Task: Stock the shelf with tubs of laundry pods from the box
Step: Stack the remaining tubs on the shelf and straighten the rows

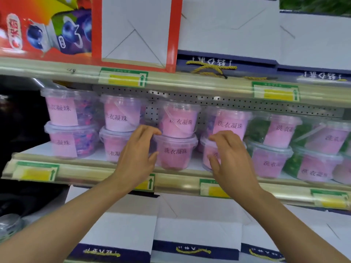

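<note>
Clear tubs of laundry pods with pink labels stand two high along the middle shelf (106, 168). My left hand (136, 154) is at the left side of the lower middle tub (175, 154). Its curled fingertips and thumb touch the tub's rim and wall. My right hand (230, 158) hovers with loosely curled fingers in front of the neighbouring lower tub (207, 149), a small gap away from the middle tub, and holds nothing. An upper tub (179, 120) sits on top of the middle one. The box is not in view.
Tubs with green pods (256, 130) fill the shelf's right end. White and navy gift bags (197, 230) stand on the shelf below, and more bags plus a red carton (47, 27) on the shelf above. Green and yellow price tags (123, 77) line the shelf edges.
</note>
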A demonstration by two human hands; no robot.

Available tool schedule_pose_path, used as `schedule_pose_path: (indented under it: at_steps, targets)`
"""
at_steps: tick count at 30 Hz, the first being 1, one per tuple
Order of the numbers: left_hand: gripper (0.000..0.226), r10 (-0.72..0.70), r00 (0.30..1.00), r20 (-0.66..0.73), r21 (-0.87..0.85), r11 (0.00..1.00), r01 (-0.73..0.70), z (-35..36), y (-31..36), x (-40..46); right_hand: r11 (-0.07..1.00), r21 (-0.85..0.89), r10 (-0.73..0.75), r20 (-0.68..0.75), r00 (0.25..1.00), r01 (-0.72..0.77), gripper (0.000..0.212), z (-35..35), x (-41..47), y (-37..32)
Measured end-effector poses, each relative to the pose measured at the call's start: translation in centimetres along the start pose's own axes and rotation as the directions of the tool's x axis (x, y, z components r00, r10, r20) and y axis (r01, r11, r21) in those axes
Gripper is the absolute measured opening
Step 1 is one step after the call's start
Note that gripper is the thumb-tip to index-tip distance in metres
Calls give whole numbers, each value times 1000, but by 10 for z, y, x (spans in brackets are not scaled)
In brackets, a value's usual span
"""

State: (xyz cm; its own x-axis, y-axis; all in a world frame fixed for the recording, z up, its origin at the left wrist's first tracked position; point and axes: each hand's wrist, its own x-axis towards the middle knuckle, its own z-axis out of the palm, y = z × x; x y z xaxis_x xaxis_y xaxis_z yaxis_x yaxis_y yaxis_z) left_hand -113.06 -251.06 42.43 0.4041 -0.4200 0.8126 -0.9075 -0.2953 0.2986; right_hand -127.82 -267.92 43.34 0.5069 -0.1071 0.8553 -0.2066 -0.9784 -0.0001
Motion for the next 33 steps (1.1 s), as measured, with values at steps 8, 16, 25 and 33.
schedule_pose_path:
  at_steps: [8,16,25,33]
  targets:
    - [40,90,991,-94,160,984,-74,-16,-26,-5,999,-22,-36,43,998,37,45,30,19,-21]
    - [47,-3,989,-145,272,961,43,-52,-49,-6,1000,-10,-12,27,1000,13,40,32,19,-29]
    - [51,-208,977,-36,302,930,209,-82,-70,-30,979,189,-80,-10,997,80,42,34,10,-67]
    - [48,-190,982,10,221,958,183,-100,-82,-15,985,90,-145,-47,988,149,37,59,38,-107]
